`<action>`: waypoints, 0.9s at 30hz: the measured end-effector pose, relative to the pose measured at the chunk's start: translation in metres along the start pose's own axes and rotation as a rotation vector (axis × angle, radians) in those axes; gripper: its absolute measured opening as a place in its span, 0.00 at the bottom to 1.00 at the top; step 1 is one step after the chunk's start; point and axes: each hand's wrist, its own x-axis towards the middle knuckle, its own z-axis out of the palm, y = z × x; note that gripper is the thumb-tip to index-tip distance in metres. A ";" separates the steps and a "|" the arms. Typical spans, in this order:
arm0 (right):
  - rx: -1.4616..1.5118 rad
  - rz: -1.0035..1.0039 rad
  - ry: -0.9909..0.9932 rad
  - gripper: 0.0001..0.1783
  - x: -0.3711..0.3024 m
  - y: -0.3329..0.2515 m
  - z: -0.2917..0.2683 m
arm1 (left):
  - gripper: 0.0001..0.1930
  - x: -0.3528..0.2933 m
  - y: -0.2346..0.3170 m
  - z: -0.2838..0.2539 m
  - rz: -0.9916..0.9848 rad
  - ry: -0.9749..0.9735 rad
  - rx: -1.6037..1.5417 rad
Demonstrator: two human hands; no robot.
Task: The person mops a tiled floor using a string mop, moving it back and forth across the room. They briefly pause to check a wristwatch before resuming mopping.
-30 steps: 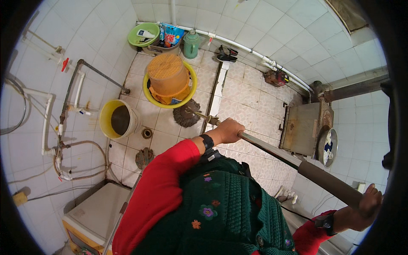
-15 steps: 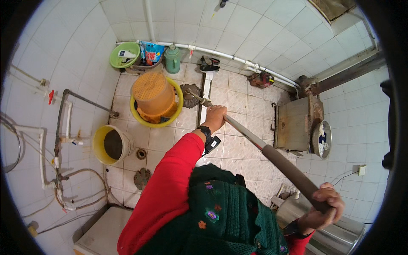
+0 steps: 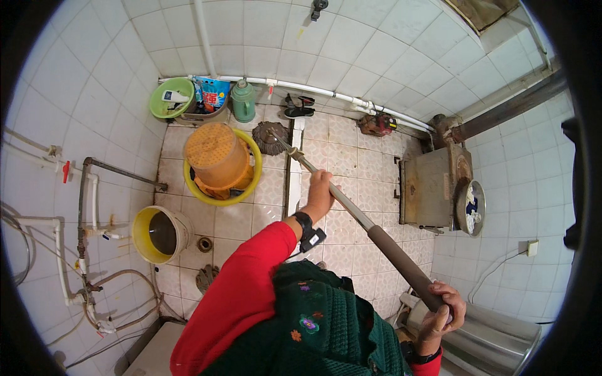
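Observation:
My left hand [image 3: 318, 195] is wrapped round the metal pole of a mop [image 3: 351, 210], partway down its length. At the lower right, my right hand [image 3: 446, 308] grips the brown sleeve at the pole's upper end. The pole slants away to the far left, where the shaggy grey-brown mop head [image 3: 269, 139] rests on the tiles. That head lies beside a yellow basin [image 3: 258, 164] and left of a low white ledge [image 3: 295, 169]. An orange perforated basket or bucket [image 3: 213, 153] sits upside down in the basin.
A white bucket with yellow inside [image 3: 183, 232] holds dark water near a floor drain [image 3: 204, 244]. Along the back wall stand a green bowl [image 3: 157, 103], a green thermos [image 3: 243, 103] and dark shoes [image 3: 298, 108]. A metal stove [image 3: 429, 188] is on the right.
The mop head has moved farther off along the tiles, toward the back wall. My right hand has come left with the pole's upper end. The view has shifted slightly.

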 end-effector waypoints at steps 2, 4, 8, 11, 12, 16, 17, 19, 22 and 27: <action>-0.012 0.060 0.046 0.14 0.000 0.003 -0.006 | 0.15 -0.001 0.002 0.005 0.136 -0.003 0.006; -0.043 0.118 0.074 0.15 0.004 0.008 -0.011 | 0.16 0.004 0.000 0.011 0.162 -0.107 0.026; -0.029 0.162 0.055 0.14 0.017 0.017 -0.011 | 0.18 0.025 -0.013 0.015 0.166 -0.169 0.058; -0.109 0.177 -0.136 0.13 0.023 0.022 0.000 | 0.19 0.040 -0.028 0.011 0.152 -0.174 0.043; -0.117 0.215 -0.167 0.11 0.023 0.024 0.007 | 0.19 0.046 -0.035 0.007 0.151 -0.196 0.048; -0.173 0.204 -0.282 0.07 0.028 0.038 0.033 | 0.17 0.068 -0.063 0.000 0.165 -0.233 0.100; -0.166 0.181 -0.285 0.07 0.030 0.041 0.038 | 0.16 0.075 -0.069 0.000 0.155 -0.256 0.094; -0.205 0.168 -0.293 0.07 0.037 0.048 0.044 | 0.12 0.087 -0.076 0.002 0.152 -0.289 0.114; -0.173 0.159 -0.207 0.04 0.048 0.053 0.044 | 0.09 0.093 -0.072 0.006 0.198 -0.256 0.161; -0.250 -0.074 -0.271 0.09 0.054 0.041 0.023 | 0.12 0.069 -0.040 0.000 0.180 -0.160 0.105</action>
